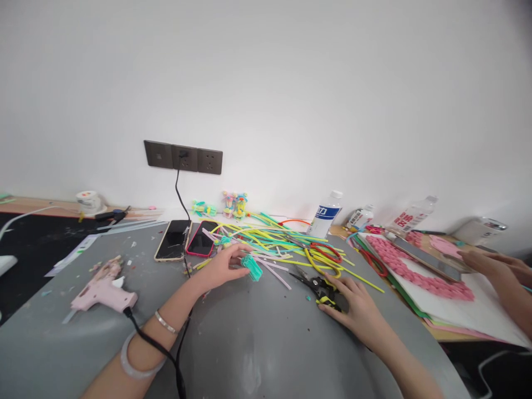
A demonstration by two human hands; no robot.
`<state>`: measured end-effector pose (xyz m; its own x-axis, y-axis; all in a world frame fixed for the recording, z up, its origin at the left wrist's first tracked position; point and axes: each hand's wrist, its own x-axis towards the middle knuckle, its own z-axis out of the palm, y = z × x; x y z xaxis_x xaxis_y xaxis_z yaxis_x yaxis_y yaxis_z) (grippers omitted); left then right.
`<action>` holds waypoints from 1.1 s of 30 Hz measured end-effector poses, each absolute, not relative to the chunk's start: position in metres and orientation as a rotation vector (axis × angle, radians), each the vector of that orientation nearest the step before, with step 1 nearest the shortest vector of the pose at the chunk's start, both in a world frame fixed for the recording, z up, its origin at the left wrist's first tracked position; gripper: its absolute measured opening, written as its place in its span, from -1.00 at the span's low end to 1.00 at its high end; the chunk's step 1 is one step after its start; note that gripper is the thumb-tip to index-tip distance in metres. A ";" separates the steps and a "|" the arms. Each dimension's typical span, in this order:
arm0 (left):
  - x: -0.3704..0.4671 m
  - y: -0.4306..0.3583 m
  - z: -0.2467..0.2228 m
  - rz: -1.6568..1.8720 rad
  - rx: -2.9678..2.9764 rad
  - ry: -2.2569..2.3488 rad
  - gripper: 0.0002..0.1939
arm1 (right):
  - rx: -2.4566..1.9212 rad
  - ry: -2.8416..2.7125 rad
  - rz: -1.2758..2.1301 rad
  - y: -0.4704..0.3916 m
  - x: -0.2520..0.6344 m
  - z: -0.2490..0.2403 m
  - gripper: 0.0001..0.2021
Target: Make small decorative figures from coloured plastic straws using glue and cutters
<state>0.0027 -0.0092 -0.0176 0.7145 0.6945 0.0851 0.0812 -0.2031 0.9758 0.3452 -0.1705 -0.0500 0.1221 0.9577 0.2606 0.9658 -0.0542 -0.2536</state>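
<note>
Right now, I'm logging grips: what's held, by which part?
Left hand: teal bundle, by its left side. Right hand touches pliers at handles; grip unclear.

A plain white wall [291,100] is rising behind a dark three-part socket panel [184,158], which is sitting flush against it. Below the panel, a glossy grey surface [266,343] is stretching forward, catching pale light. Left of the panel and lower, a narrow wooden ledge [45,206] is running along the wall, a black area [25,244] lying before it. Soft light is filling the space above the panel.
</note>
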 end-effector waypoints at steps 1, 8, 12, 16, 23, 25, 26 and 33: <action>0.003 -0.009 -0.018 0.643 1.690 0.627 -0.51 | -2.035 -1.839 -0.084 -0.171 0.342 -0.053 -0.46; 0.004 -0.008 -0.013 0.736 1.684 0.647 -0.57 | -1.777 -1.615 -0.321 -0.166 0.283 -0.040 -0.77; 0.006 -0.004 -0.015 0.769 1.687 0.742 -0.56 | -1.497 -1.639 -0.055 -0.158 0.218 -0.017 -0.81; 0.008 -0.001 -0.022 0.834 1.671 0.730 -0.57 | -1.118 -1.771 0.333 -0.145 0.120 -0.006 -0.77; -0.008 0.008 -0.018 0.890 1.442 0.704 -0.53 | -1.335 -2.239 0.204 -0.101 -0.018 0.011 -0.38; -0.011 0.011 -0.017 0.958 1.359 0.736 -0.51 | -1.334 -2.343 0.204 -0.091 -0.036 0.016 -0.37; -0.012 0.012 -0.017 0.986 1.338 0.749 -0.49 | -1.317 -2.390 0.225 -0.087 -0.044 0.016 -0.38; -0.008 0.013 -0.018 0.963 1.375 0.763 -0.47 | -1.449 -2.488 0.488 -0.066 -0.075 0.005 -0.48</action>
<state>-0.0075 0.0128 -0.0175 0.4363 0.8946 0.0966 -0.1113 -0.0529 0.9924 -0.0754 -0.0665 0.0049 -0.4895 0.8717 0.0232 0.7983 0.4587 -0.3903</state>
